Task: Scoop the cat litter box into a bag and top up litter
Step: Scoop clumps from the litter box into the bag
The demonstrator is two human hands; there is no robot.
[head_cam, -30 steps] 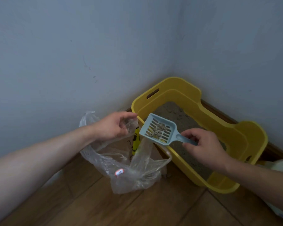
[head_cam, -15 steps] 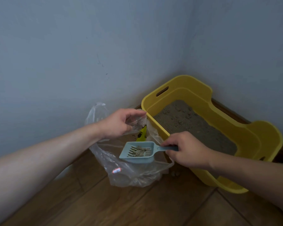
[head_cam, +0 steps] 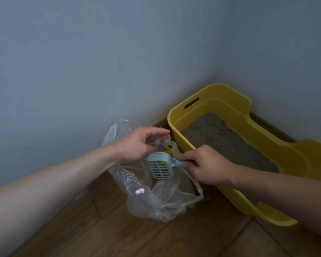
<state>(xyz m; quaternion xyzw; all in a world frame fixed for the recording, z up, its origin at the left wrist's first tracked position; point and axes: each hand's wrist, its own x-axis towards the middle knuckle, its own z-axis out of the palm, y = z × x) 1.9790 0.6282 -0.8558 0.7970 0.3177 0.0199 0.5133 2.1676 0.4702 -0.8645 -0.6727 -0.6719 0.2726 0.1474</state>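
A yellow litter box point(head_cam: 235, 106) stands in the room corner, with grey litter point(head_cam: 228, 141) inside. A clear plastic bag point(head_cam: 156, 203) sits on the floor just left of it. My left hand point(head_cam: 137, 143) pinches the bag's upper rim and holds the mouth apart. My right hand point(head_cam: 206, 164) grips the handle of a light blue slotted scoop point(head_cam: 158, 167). The scoop is tipped over above the bag's mouth, its slotted underside facing me. No clumps show on it.
Grey walls meet in the corner behind the box. The floor point(head_cam: 119, 234) is brown wood planks with a dark skirting board along the right wall. A small yellow object point(head_cam: 168, 150) shows through the bag near its rim.
My right hand carried the loaded scoop from over the box leftward to the bag, then turned it over. The clumps are gone from the scoop. My left hand kept hold of the bag.
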